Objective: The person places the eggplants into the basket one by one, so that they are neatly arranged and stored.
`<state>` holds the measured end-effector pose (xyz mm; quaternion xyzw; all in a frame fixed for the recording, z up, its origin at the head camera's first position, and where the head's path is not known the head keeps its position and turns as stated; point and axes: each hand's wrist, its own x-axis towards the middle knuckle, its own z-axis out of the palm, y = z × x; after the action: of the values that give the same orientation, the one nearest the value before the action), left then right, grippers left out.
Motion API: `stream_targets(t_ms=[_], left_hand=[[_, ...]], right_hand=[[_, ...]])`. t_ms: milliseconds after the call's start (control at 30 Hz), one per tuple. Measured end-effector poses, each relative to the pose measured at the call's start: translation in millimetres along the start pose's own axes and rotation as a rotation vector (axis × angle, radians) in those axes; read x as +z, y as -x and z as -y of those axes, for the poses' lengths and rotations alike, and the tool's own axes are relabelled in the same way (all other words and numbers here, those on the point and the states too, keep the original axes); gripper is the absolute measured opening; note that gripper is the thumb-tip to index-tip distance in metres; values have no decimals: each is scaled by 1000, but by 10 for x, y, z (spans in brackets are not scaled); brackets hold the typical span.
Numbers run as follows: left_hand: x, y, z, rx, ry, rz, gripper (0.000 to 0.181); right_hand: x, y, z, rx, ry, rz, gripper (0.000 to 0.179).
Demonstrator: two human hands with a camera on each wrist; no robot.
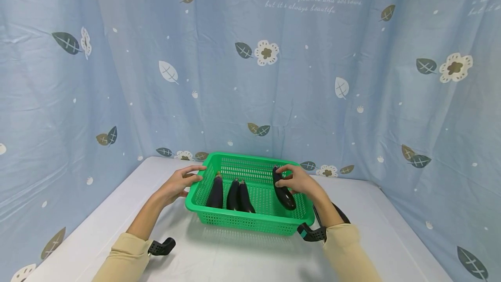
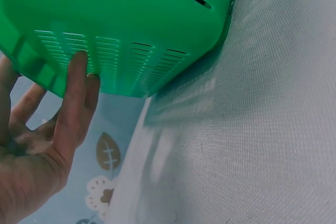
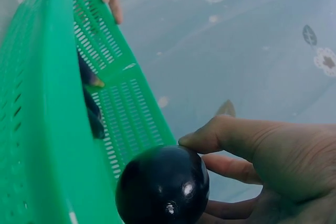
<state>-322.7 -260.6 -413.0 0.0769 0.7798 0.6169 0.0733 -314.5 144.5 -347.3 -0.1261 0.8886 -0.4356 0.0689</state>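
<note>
A green plastic basket [image 1: 250, 217] with slotted walls sits in front of me. My left hand [image 1: 178, 184] holds its left rim, some fingers over the edge and others against the outer wall [image 2: 121, 61]. At the basket's right end, my right hand [image 1: 302, 181] pinches a dark, glossy eggplant [image 1: 285, 198] near its stem end, thumb and fingers on either side. The right wrist view shows its rounded end [image 3: 163, 187] close up. Inside the basket, one eggplant [image 1: 215, 194] lies at the left, and two more, a middle one [image 1: 232, 197] and its neighbour [image 1: 244, 199], lie side by side.
White cloth covers the table [image 1: 235, 260] under the basket. A blue curtain [image 1: 219, 99] printed with leaves and flowers hangs behind and at both sides. Black wrist devices, one at the left cuff [image 1: 161, 247] and one at the right [image 1: 312, 232], stick out over the table.
</note>
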Motion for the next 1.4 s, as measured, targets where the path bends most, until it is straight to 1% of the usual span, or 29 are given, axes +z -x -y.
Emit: stream_targets(t_ms=[167, 267, 400, 633, 933, 1200, 1400], left_hand=[[-1, -8, 10, -10, 15, -5, 50], [0, -6, 9, -2, 9, 7, 52], [5, -4, -2, -1, -3, 14, 53], [9, -14, -9, -19, 5, -12, 52], [3, -14, -7, -9, -1, -9, 53], [-2, 11, -25, 14, 13, 18, 55], [-3, 11, -11, 10, 15, 17, 54]], right_hand=[[64, -28, 10, -7, 2, 17, 45], [103, -46, 22, -11, 9, 26, 46], [156, -74, 46, 5, 3, 31, 46], [241, -120, 64, 48, 2, 35, 44], [323, -181, 73, 77, 3, 58, 42], [390, -239, 67, 101, -10, 105, 43], [448, -257, 87, 113, 6, 143, 43]])
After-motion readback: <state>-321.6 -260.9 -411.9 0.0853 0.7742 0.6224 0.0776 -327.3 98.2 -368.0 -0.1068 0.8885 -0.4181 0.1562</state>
